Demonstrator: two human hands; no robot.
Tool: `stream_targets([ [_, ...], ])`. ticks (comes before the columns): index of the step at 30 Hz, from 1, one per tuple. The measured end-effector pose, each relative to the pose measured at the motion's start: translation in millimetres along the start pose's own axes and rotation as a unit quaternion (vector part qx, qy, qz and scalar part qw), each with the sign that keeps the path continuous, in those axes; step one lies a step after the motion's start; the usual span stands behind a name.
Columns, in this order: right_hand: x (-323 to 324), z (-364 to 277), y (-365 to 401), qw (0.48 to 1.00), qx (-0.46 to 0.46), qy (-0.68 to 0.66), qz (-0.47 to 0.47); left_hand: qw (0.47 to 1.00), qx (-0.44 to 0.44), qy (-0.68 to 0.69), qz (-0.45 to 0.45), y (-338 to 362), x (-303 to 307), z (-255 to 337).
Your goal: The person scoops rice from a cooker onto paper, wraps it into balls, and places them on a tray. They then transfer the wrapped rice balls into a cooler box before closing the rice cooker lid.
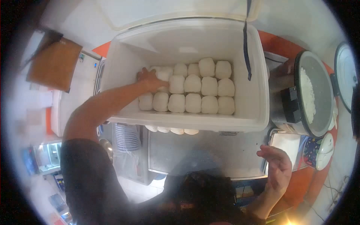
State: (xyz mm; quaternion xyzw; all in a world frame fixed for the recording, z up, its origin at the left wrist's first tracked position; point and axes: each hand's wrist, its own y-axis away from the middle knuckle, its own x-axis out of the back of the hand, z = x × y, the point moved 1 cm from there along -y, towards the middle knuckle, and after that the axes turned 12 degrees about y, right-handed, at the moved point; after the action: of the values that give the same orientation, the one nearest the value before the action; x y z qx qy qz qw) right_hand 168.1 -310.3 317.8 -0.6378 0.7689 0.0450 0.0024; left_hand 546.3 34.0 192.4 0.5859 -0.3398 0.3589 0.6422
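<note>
A deep white plastic bin (pixel 249 112) holds rows of rounded white portions (pixel 193 103); whether they are rice or dough I cannot make out. My left hand (pixel 149 80) reaches into the left side of the bin. Its fingers and thumb curve around a white portion (pixel 163 74) at the left end of the rows, partly hiding it. My right hand (pixel 276 165) is raised in the air to the right, in front of the bin. Its fingers are loosely bent, and nothing shows in it.
Beneath the bin's front edge lies a metal work surface (pixel 202 153), with more white portions (pixel 176 130) partly hidden there. On the right stands an open cooker (pixel 328 108) holding white rice (pixel 308 95). Blue-and-white stacked bowls (pixel 126 138) are at the left.
</note>
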Motion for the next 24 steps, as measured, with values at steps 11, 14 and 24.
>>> stream_targets([
  [11,-55.9,227.2,-18.3,0.914,-0.290,0.274,-0.072,0.980,-0.060,-0.067,-0.179,6.3,6.0,11.1],
  [14,-155.7,262.4,-45.9,0.854,-0.188,0.446,-0.191,0.966,-0.109,-0.044,-0.231,-10.6,4.7,-6.4],
  [24,-289.9,249.0,-83.3,0.757,-0.302,0.579,-0.006,0.865,-0.279,0.324,0.263,192.2,100.0,7.5],
])
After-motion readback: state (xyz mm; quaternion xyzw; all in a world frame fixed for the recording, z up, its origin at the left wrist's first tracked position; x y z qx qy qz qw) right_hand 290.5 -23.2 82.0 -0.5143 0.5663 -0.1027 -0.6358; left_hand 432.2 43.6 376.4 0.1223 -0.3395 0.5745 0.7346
